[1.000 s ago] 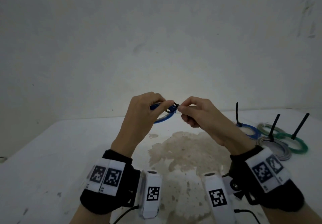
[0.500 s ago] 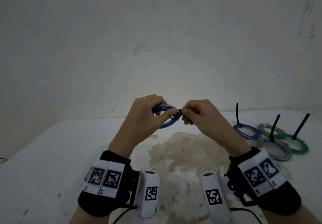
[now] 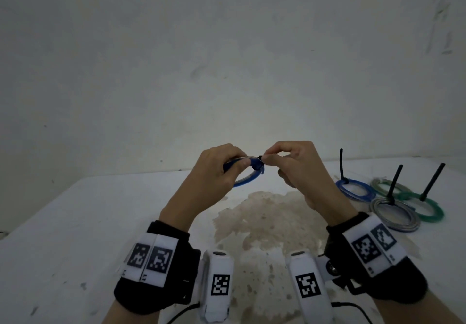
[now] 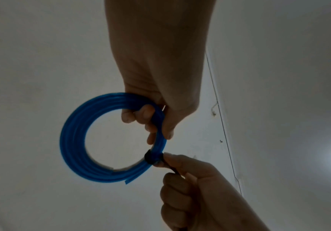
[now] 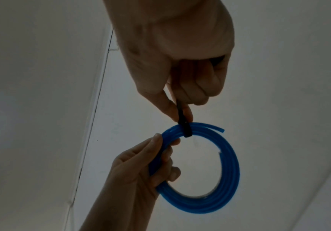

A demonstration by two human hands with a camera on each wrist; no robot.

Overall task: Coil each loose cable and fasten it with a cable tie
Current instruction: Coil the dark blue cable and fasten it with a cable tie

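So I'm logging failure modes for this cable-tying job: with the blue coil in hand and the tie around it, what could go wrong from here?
1. The cut end of the blue coil sticks out just past the black cable tie; it may spring loose.
2. The left hand grips only one side of the coil, so a hard pull by the right hand could skew the loops.
3. The right hand pinches the tie's tail close to the coil; it could slip before the tie is tight.

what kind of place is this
Probably a bare, dim workroom: a plain white wall, a stained white table, and already tied cable coils laid out at the right, nothing domestic in view.
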